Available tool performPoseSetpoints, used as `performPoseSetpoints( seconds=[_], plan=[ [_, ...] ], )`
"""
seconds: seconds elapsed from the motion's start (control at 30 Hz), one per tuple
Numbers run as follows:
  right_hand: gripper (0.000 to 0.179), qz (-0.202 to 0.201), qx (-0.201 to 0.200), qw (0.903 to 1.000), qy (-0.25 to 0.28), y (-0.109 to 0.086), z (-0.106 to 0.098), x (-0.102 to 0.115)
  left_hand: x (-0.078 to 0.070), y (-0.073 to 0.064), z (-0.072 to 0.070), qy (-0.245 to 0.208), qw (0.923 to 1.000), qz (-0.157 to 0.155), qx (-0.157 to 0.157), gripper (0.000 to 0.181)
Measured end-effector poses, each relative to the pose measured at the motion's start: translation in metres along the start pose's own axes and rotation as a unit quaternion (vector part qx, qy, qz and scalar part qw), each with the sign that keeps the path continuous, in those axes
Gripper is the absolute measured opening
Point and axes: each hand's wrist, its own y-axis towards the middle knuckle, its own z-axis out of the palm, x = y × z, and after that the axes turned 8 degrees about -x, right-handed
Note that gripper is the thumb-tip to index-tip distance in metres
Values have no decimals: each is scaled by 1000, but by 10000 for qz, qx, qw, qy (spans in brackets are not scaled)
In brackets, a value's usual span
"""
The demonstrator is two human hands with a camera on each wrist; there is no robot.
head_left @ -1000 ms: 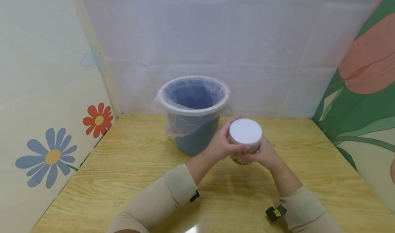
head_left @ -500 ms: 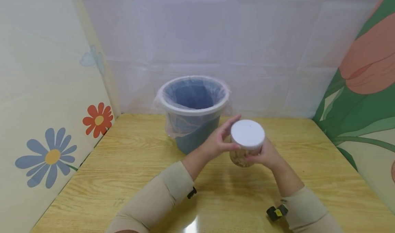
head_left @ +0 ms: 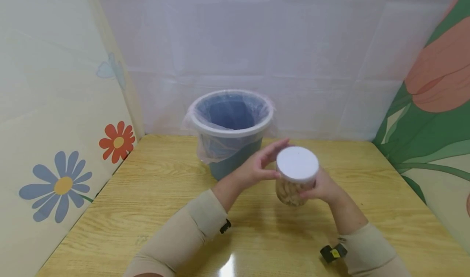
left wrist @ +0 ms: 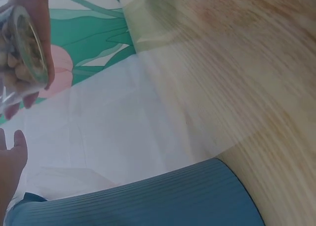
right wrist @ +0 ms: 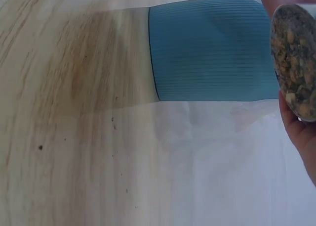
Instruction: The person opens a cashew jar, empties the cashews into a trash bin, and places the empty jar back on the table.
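Note:
A clear jar point(head_left: 293, 190) with a white lid point(head_left: 298, 163) is held above the wooden table, slightly tilted. Pale, nut-like pieces fill it and show through its wall and through its base point(right wrist: 296, 60) in the right wrist view. My right hand point(head_left: 324, 187) grips the jar's right side, thumb across the front. On the other side my left hand point(head_left: 258, 167) has its thumb and fingers spread near the lid's left edge. In the left wrist view a gap lies between the left hand point(left wrist: 10, 161) and the jar point(left wrist: 22, 53).
A blue bin point(head_left: 235, 158) with a white rim and a clear plastic liner stands on the wooden table point(head_left: 154, 187), left of the jar. Behind it hangs a white sheet point(head_left: 312, 56). Flower-printed panels point(head_left: 62, 105) close both sides.
The jar has moved slightly right and towards me in the right hand. The left hand has let go of it and drawn a little to the left.

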Motion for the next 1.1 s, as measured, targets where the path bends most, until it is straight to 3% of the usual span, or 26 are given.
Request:
performPoseSetpoints(
  seconds=[0.23,0.6,0.8,1.1],
  plan=[
    [86,-104,465,9985,285,0,-1,0,1,1,-3,-222,9994,87,263,101],
    [79,230,912,9922,814,3,6,5,0,2,-1,-394,9984,69,391,103],
    [81,314,853,9928,775,2,5,4,0,3,0,-422,9981,118,443,105],
    [87,190,782,9939,759,3,6,0,3,3,2,-420,9984,-72,381,105]
  ],
)
